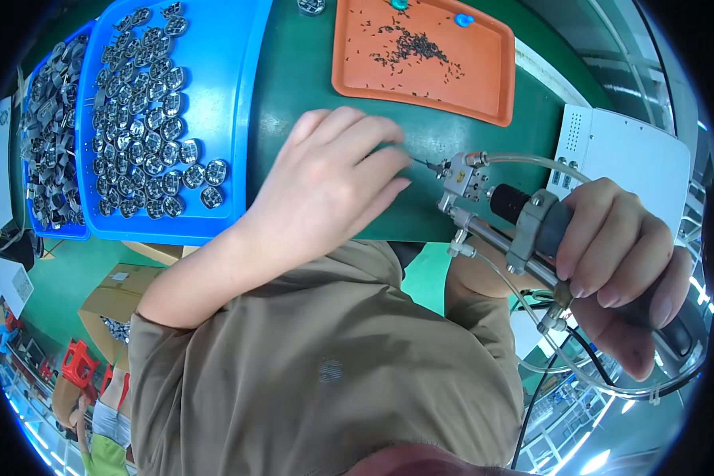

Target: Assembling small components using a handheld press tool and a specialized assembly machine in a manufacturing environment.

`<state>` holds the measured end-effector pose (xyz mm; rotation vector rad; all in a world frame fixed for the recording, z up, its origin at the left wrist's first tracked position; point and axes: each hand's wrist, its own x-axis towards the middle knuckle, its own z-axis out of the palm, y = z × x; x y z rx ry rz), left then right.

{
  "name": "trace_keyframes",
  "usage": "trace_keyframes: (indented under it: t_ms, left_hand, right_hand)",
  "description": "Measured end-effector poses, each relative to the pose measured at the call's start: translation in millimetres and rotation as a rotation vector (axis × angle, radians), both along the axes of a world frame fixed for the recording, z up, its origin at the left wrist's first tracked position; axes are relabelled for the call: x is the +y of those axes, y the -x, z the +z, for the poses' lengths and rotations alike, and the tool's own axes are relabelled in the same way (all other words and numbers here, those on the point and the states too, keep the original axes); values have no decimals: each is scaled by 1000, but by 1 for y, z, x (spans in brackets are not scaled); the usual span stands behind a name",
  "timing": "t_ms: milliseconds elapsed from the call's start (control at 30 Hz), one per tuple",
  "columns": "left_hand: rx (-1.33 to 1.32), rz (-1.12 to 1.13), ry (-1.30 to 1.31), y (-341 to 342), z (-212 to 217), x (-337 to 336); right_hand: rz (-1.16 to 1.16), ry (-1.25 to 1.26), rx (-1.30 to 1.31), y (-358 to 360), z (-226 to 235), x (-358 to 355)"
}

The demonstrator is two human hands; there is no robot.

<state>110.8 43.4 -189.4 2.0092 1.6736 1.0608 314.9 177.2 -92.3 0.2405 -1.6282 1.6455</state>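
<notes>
My right hand [619,262] is wrapped around the dark grip of a dispensing gun [462,178], which has a metal valve block, a thin tip and clear tubes. That tip points left, toward the fingers of my left hand [337,174]. Bent and drawn together, the left fingers hover over the green table [293,95], close to the tip. Whatever they hold, if anything, is hidden behind the hand. A blue tray [222,87] to the left carries many small round metal-and-clear parts [151,135].
An orange tray [373,71] with tiny dark pieces [420,47] and blue and green knobs lies at the back. Farther left, another blue tray holds grey parts [51,135]. A white box [619,151] stands right. Cardboard boxes [119,293] and another person [111,420] are lower left.
</notes>
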Motion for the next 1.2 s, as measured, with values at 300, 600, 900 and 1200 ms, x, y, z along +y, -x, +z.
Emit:
trace_keyframes:
  t_ms: [300,600,900,1200]
  left_hand:
    - [-85,-259,66,12,7,30]
    - [189,45,-205,39,0,78]
    - [104,-250,113,34,-1,9]
    - [102,-275,18,35,-37,6]
  right_hand:
    - [-6,-14,91,1,6,-5]
    - [-107,-139,28,-7,6,0]
    - [-73,-80,-59,-18,6,1]
    - [-41,66,-42,-8,-3,0]
